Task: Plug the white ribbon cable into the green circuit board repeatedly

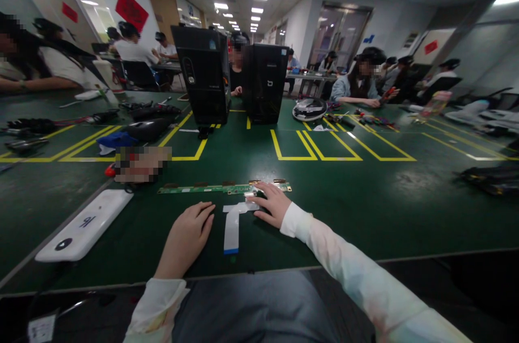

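On the green table (324, 213), two black computer towers (265, 83) stand side by side beyond the hands. Nearer lies a long, thin circuit board (194, 189); the right hand (272, 203), fingers spread, rests over its right part, pinching nothing visible. A white ribbon cable (232, 229) with a blue end lies between the hands. The left hand (190, 232), fingers loosely together, lies palm down beside the cable, holding nothing visible.

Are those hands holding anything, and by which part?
The left hand holds nothing. The right hand has its fingers at the right part of the circuit board and the upper end of the white ribbon cable; whether it grips either cannot be told.
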Demonstrator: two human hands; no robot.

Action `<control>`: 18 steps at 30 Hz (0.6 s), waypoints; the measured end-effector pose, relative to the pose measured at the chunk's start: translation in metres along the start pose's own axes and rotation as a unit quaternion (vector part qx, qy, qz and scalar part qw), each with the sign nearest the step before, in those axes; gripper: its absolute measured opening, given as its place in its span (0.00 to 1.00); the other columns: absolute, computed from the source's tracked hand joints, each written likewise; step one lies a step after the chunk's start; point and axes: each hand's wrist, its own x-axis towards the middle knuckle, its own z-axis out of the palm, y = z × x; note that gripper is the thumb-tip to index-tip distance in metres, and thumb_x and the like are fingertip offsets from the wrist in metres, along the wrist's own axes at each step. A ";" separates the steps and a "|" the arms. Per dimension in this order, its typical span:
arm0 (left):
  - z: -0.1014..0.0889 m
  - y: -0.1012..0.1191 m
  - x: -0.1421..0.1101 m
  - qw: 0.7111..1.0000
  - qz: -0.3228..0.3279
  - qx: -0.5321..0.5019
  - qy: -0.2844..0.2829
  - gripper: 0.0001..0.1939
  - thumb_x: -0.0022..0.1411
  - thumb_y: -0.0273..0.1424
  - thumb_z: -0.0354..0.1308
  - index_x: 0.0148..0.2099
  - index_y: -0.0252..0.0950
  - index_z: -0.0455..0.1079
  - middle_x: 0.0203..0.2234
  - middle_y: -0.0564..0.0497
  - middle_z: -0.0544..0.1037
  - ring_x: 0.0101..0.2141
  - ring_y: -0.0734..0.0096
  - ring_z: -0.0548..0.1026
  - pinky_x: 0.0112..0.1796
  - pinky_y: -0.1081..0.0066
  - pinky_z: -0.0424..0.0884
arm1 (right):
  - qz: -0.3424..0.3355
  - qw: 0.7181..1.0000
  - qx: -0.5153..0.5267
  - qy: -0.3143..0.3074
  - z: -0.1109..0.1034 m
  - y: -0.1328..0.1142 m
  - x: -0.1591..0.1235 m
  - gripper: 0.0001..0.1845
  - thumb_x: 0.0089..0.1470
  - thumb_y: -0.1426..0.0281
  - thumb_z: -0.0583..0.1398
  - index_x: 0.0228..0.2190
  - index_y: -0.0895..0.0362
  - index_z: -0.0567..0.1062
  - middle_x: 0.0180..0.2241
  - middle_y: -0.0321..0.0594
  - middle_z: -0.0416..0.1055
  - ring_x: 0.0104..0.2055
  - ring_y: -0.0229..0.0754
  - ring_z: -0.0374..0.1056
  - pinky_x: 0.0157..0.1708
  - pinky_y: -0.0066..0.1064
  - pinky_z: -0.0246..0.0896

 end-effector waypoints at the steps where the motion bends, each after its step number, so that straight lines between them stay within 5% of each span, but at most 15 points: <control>1: 0.000 0.001 0.000 1.000 -0.001 0.001 -0.003 0.20 0.67 0.35 0.44 0.52 0.32 0.71 0.48 0.41 0.75 0.49 0.58 0.72 0.51 0.56 0.68 | 0.005 1.000 0.000 0.001 0.001 0.000 0.001 0.25 0.60 0.56 0.54 0.56 0.51 0.69 0.62 0.49 0.52 0.65 0.53 0.45 0.61 0.51 0.45; 18: -0.001 0.000 0.001 1.000 -0.007 -0.028 0.004 0.18 0.66 0.35 0.45 0.51 0.36 0.71 0.48 0.43 0.75 0.49 0.59 0.71 0.51 0.56 0.68 | 0.037 0.998 0.002 -0.051 -0.001 0.001 -0.004 0.29 0.59 0.53 0.54 0.59 0.48 0.65 0.63 0.50 0.51 0.66 0.54 0.44 0.62 0.53 0.42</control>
